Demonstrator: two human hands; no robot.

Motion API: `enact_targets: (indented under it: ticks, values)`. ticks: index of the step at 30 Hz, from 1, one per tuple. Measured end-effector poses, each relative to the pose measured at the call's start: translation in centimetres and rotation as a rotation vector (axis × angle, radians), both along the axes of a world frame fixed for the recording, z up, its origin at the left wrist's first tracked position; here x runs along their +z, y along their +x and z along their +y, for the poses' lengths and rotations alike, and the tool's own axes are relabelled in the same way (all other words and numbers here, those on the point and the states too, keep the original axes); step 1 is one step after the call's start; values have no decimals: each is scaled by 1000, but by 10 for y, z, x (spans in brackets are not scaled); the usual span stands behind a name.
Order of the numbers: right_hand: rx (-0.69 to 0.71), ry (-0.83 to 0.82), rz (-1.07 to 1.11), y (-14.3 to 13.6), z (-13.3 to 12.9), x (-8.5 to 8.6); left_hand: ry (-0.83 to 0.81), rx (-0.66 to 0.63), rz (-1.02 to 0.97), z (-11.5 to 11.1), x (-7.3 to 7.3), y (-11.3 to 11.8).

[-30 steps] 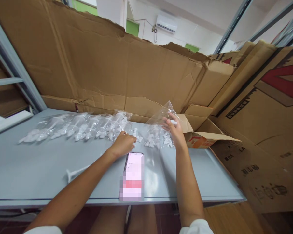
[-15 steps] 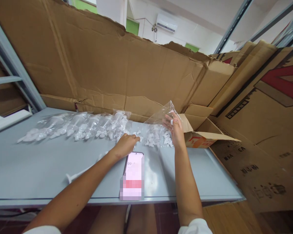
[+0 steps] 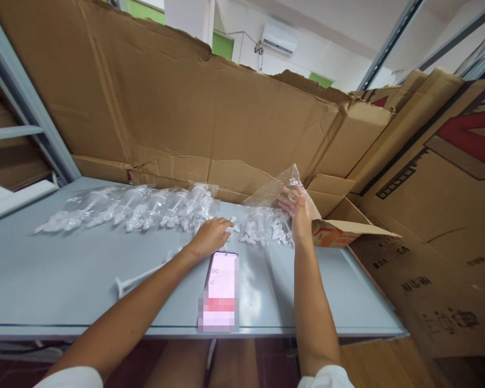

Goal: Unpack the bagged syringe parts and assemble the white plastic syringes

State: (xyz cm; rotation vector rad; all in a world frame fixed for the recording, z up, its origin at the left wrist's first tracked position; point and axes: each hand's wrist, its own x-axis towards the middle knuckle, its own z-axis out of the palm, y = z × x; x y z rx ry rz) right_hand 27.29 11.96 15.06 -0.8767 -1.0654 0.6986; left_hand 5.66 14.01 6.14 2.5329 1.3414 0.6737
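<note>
Left hand (image 3: 210,236): palm down, fingers curled; cannot tell whether anything is gripped. Loose white pieces (image 3: 235,225) lie on the tabletop (image 3: 267,302) just right of its fingertips; left hand clearly the nearer. Right hand (image 3: 299,207): raised, fingers loosely spread against clear film, inside or behind it not resolvable. Clear bag (image 3: 265,195) lies left of the right hand, its film sloping down-left from those fingers, the loose pieces between both hands. Phone (image 3: 223,280): just nearside of left hand, long axis pointing away from the person.
</note>
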Motion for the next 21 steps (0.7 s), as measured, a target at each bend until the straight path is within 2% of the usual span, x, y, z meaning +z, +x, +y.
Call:
enact_targets:
  ticks: [3, 7, 10, 13, 16, 20, 21]
  values:
    - [-41, 83, -5, 4, -2, 1, 27, 41, -72, -4, 11, -3]
    - [-104, 108, 63, 13, -6, -7, 127, 205, -196, -14, 44, -21]
    - [-114, 90, 134, 18, -9, -20, 200, 360, -227, -17, 71, -53]
    - [-136, 40, 199, 22, -9, -34, 189, 454, -134, -6, 84, -101]
    - [-117, -26, 239, 23, -8, -43, 69, 707, -19, 19, 76, -158]
    - [-67, -38, 244, 21, -7, -47, -186, 1085, -4, 51, 43, -224]
    - [-72, -35, 250, 21, -7, -47, -280, 1111, -14, 56, 35, -234]
